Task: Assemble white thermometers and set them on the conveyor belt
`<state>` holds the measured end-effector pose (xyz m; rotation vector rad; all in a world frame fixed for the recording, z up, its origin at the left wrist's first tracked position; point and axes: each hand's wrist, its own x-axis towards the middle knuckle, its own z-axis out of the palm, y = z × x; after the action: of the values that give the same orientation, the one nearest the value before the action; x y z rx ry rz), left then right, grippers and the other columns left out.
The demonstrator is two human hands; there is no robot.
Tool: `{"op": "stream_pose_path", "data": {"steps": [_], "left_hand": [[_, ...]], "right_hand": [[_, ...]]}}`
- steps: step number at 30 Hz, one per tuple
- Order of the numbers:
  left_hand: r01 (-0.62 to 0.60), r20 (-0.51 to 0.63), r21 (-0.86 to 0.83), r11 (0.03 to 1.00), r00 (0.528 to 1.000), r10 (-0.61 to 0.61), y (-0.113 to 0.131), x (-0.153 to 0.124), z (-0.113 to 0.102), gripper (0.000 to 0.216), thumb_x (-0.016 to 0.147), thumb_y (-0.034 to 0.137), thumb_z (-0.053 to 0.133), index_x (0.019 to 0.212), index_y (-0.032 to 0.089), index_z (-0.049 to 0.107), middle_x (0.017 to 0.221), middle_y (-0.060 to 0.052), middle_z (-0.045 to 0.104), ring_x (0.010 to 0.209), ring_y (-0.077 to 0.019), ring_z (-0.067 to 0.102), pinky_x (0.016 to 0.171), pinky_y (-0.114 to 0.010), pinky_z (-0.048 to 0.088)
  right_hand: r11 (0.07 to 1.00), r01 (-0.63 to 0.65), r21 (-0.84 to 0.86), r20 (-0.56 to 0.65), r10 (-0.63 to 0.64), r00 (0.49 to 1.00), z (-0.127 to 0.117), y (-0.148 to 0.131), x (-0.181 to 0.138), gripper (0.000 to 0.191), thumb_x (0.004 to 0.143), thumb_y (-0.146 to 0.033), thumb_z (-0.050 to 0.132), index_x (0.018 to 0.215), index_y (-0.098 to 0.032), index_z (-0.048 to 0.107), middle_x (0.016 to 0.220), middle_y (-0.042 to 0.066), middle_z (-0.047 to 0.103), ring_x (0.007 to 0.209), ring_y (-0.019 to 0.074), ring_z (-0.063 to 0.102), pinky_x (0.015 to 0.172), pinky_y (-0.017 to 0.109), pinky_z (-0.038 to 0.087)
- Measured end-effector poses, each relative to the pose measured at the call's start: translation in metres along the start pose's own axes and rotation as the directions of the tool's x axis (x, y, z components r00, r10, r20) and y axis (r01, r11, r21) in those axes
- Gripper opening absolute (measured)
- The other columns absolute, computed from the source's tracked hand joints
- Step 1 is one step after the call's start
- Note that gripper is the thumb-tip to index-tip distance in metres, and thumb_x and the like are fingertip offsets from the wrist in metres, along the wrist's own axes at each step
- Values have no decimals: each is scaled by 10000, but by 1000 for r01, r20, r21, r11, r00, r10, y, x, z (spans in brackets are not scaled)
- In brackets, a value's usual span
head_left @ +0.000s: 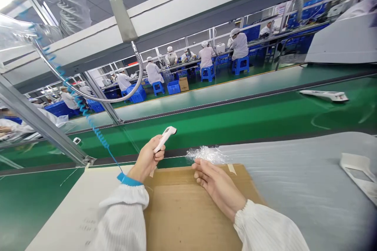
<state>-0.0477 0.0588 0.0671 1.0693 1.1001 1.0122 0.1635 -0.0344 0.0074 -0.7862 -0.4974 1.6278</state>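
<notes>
My left hand [150, 156] is closed around the grip of a white infrared thermometer [165, 138], its dark-tipped head pointing up and to the right. A blue wrist strap [129, 180] circles that wrist, with a coiled blue cord running up from it. To the right, my right hand [216, 184] hovers over the cardboard [179, 211], fingers loosely curved, with nothing visible in them. Crumpled clear plastic film [207, 154] lies just beyond its fingertips; whether they touch it I cannot tell.
Another white thermometer [325, 95] lies on the green belt [235, 121], and a small white item [77, 140] sits farther left. At right, a white device [357, 172] rests on grey foam sheeting [294, 188]. A metal post [47, 121] stands at left. Seated workers are beyond.
</notes>
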Motion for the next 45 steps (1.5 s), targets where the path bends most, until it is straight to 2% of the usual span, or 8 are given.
{"op": "stream_pose_path", "data": {"steps": [4, 11, 16, 25, 27, 30, 33, 45], "left_hand": [[105, -159, 336, 936, 986, -54, 16, 32, -17, 120, 825, 154, 649, 937, 126, 613, 620, -7, 564, 459, -67, 443, 444, -168, 300], [19, -341, 571, 821, 915, 216, 32, 73, -31, 58, 811, 109, 656, 790, 133, 608, 678, -15, 599, 622, -116, 543, 575, -218, 360], [-70, -354, 628, 775, 861, 365, 18, 40, -23, 90, 851, 187, 644, 910, 125, 620, 945, -70, 670, 894, -176, 600, 777, -270, 440], [-85, -398, 469, 879, 868, 297, -50, -41, 30, 188, 864, 278, 618, 1008, 158, 640, 1089, -111, 684, 1007, -222, 642, 934, -386, 487], [-148, -331, 514, 845, 875, 354, -66, -53, 46, 179, 869, 283, 597, 1002, 169, 636, 1076, -98, 670, 1000, -225, 630, 937, -406, 484], [-317, -93, 575, 754, 891, 445, -77, -66, 64, 112, 885, 247, 552, 933, 187, 634, 1052, -76, 646, 1002, -218, 604, 924, -397, 477], [-378, 39, 584, 718, 897, 441, -79, -72, 71, 140, 911, 204, 498, 853, 197, 625, 1059, -66, 626, 1018, -209, 584, 912, -385, 466], [-339, -3, 666, 664, 889, 457, -83, -70, 64, 124, 903, 175, 513, 905, 205, 633, 1116, -64, 601, 1096, -233, 553, 968, -439, 430]], "right_hand": [[1000, 6, 17, 1, -6, 1000, 0, 0, 1, 330, 759, -429, 815, 966, -179, 752, 923, 69, 734, 721, 128, 614, 670, 243, 519], [1000, -9, -3, 32, 9, 999, -3, -1, 2, 351, 763, -438, 810, 990, -179, 739, 949, 54, 721, 749, 121, 615, 702, 237, 513], [1000, -4, -14, 45, 5, 999, -3, 0, 2, 348, 768, -440, 804, 986, -179, 730, 943, 44, 710, 749, 113, 606, 692, 227, 507], [999, 2, -43, -13, -3, 1000, -4, 3, -1, 461, 579, -156, 904, 1003, -203, 730, 1015, 38, 722, 819, 118, 653, 810, 260, 527], [998, 6, -66, -4, -6, 1000, -4, 3, -2, 492, 558, -136, 910, 1008, -211, 728, 1022, 32, 720, 866, 121, 653, 864, 258, 516], [996, -9, -84, 32, 12, 999, -4, 2, -3, 512, 552, -124, 913, 1018, -217, 724, 1021, 26, 717, 927, 131, 646, 924, 257, 496], [996, -34, -78, 64, 39, 997, -3, 1, -4, 463, 611, -171, 901, 1034, -220, 720, 1061, 39, 709, 958, 147, 637, 973, 307, 488], [993, -5, -119, 35, 9, 999, -4, 1, -3, 460, 600, -204, 906, 1020, -219, 717, 1140, 60, 689, 1178, 228, 599, 1086, 382, 438]]}}
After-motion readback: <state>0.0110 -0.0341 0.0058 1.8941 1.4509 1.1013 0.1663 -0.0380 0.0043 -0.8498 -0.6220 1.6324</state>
